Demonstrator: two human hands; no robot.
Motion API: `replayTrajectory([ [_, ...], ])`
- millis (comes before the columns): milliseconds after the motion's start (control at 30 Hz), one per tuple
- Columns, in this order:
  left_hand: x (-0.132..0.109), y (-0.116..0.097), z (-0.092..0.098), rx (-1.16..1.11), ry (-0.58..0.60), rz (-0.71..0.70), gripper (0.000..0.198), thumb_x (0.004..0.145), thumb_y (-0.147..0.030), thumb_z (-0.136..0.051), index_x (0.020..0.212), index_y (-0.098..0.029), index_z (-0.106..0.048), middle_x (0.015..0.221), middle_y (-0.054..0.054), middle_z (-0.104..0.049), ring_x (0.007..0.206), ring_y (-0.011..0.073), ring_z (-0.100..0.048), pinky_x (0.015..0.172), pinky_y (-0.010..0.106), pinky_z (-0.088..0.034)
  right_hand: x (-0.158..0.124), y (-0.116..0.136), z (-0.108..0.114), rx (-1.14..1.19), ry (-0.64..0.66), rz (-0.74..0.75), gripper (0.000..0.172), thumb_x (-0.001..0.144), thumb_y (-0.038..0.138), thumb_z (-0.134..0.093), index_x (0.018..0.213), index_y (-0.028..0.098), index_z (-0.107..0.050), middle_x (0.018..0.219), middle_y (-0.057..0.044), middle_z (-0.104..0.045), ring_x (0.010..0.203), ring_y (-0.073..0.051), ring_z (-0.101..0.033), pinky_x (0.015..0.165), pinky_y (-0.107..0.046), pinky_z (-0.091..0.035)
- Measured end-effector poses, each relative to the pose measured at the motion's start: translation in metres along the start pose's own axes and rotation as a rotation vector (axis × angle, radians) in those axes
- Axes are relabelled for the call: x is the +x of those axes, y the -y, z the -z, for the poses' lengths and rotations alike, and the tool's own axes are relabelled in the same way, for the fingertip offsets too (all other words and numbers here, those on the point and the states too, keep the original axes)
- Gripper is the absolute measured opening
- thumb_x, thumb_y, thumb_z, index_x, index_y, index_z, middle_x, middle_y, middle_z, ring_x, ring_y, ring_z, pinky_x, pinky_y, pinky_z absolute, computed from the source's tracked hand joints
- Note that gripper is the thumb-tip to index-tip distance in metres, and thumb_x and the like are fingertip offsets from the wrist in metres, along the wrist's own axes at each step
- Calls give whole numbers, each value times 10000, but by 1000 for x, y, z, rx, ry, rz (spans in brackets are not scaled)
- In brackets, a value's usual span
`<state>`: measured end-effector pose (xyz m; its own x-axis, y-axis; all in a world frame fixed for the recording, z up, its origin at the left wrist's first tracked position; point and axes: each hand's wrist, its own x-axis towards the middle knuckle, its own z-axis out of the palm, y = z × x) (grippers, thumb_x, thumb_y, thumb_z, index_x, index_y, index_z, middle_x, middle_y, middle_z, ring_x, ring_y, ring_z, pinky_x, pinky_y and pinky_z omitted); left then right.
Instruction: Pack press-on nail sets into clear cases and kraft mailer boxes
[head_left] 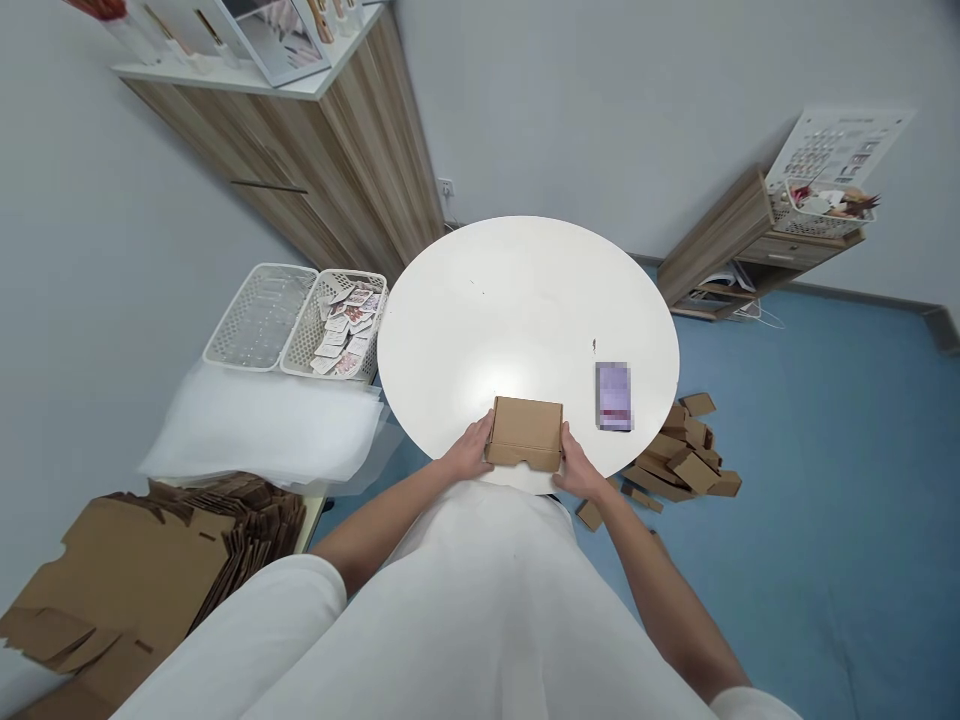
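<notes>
A small brown cardboard box (526, 430) lies at the near edge of the round white table (517, 290), its lid down and a front flap toward me. My left hand (472, 448) grips the box's left side, fingers along its edge. On the opposite side, my right hand (577, 465) holds the right edge near the front corner. Both palms face inward with the box between them. To the right of the box lies a purple rectangular item (614, 397), blurred by pixels.
Folded boxes (690, 450) lie piled on the blue floor, right of the table. At left are a basket of cards (345, 325), a basket of clear plastic items (262, 315), white sheets (262, 425) and flat cardboard stacks (142, 560). A wooden cabinet (300, 170) stands behind.
</notes>
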<state>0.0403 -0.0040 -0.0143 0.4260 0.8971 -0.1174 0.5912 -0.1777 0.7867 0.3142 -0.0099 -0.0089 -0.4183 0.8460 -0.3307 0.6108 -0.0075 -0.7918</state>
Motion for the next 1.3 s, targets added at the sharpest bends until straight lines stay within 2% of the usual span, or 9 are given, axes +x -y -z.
replayTrajectory([
  [100,4,-1,-3,-26,-67,-33,945,704,-341,-592,1394,-206,39,1352,135,-350,1182,272,-382,936,428,-357,1,7,1,-79,-34,-5,1059,657,243,-593,1362,219,196,1444,-107,-164,1269,-282,-242,983,-462,-298],
  [200,5,-9,5,-63,-85,-1,863,731,-333,-558,1395,-201,-22,1246,125,-455,1044,227,-486,840,355,-421,4,19,10,-32,-59,23,970,701,293,-563,1384,228,122,1354,-115,-345,1140,-255,-408,873,-410,-402],
  [367,12,-32,36,-14,-67,138,560,762,-380,-519,1284,-249,-362,947,35,-578,737,152,-535,703,286,-430,13,40,40,68,-57,-136,663,765,402,-498,1363,241,-261,980,-44,-604,802,-175,-555,739,-326,-440],
  [533,33,-46,48,38,-81,305,328,806,-462,-427,913,-190,-577,734,28,-543,649,162,-524,604,279,-416,30,54,61,163,-49,-257,493,825,543,-327,960,162,-609,754,-51,-608,651,-165,-554,645,-287,-441],
  [633,42,-46,48,0,-134,330,339,784,-445,-474,985,-183,-549,849,43,-539,655,146,-522,623,280,-431,39,56,63,154,-92,-265,520,837,553,-281,848,151,-611,774,-68,-593,673,-170,-558,645,-283,-437],
  [733,45,-47,49,-51,-187,273,485,760,-385,-528,1201,-216,-415,1014,56,-503,671,119,-518,679,282,-447,42,56,61,36,-218,-229,459,842,504,-313,969,172,-605,883,-75,-568,808,-188,-552,757,-309,-419],
  [867,45,-50,52,-12,-213,167,465,757,-322,-544,1196,-237,-416,987,45,-480,709,127,-514,725,296,-442,39,61,60,-61,-286,-206,446,838,450,-342,1159,208,-536,970,-79,-533,900,-194,-528,833,-337,-391],
  [1100,46,-55,52,71,-208,168,285,762,-299,-548,1029,-211,-503,841,25,-482,738,158,-499,686,291,-432,32,66,65,77,-179,-225,409,801,438,-392,1072,219,-607,769,-27,-595,721,-173,-543,693,-312,-423],
  [1300,46,-55,54,65,-179,169,349,748,-339,-572,1067,-212,-504,787,17,-506,738,167,-502,697,301,-440,26,66,73,164,-80,-194,450,718,389,-544,1118,185,-579,634,24,-530,603,-122,-500,626,-277,-410],
])
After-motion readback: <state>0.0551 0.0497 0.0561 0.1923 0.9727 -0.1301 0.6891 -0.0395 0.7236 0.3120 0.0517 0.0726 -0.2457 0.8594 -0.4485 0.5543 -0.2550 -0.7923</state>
